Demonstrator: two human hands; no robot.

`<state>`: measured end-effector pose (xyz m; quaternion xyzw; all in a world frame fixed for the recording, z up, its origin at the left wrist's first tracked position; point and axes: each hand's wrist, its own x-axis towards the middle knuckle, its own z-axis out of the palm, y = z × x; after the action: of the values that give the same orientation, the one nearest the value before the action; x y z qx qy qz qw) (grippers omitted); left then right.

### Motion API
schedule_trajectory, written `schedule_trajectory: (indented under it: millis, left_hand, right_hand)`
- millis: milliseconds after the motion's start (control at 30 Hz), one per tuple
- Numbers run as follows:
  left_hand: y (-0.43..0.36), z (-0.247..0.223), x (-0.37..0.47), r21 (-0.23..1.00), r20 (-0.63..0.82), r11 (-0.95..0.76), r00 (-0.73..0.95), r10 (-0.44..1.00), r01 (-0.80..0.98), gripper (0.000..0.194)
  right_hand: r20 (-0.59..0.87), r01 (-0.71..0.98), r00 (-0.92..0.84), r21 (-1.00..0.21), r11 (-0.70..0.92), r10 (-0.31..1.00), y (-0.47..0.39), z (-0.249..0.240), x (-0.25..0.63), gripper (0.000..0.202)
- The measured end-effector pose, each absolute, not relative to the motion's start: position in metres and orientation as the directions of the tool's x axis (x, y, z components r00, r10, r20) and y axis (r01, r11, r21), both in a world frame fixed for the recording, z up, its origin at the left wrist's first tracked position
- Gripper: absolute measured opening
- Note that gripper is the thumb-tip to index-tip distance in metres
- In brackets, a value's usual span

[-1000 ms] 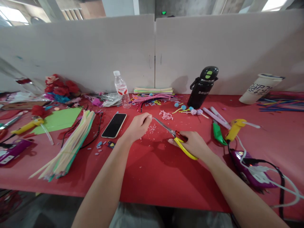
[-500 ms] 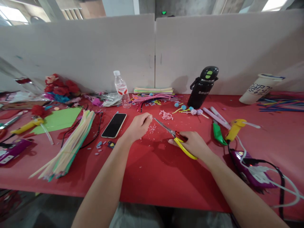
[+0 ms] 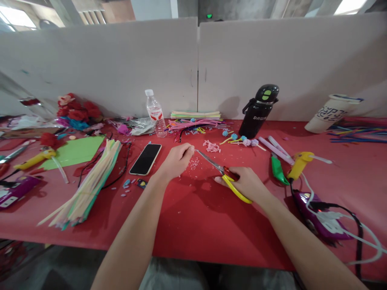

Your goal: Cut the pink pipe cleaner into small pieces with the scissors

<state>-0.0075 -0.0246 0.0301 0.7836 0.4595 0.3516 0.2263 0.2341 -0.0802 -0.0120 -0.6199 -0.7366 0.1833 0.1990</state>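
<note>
My left hand is closed in a pinch over the middle of the red table; what its fingertips hold is too small to name. My right hand grips scissors with yellow and red handles. Their blades point left and the tips reach close to my left fingertips. Tiny pale scraps lie scattered below the left fingertips. Just behind them sits a small pile of pink pieces. Small blue and purple balls on stems lie behind my right hand.
A phone and a pipe-cleaner bundle lie left. At the back stand a clear bottle, a black flask and a pale cup. A yellow glue gun and purple power strip are right.
</note>
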Motion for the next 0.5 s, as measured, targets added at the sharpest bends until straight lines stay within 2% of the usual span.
schedule_trajectory:
  millis: [500]
  left_hand:
    - [-0.0237,0.0293,-0.0075,0.668,0.322,-0.465,0.338,0.884,0.581,0.032]
  right_hand:
    - [0.074,0.831,-0.166,-0.527,0.180,0.983,-0.0765,-0.0186,0.2366,0.055]
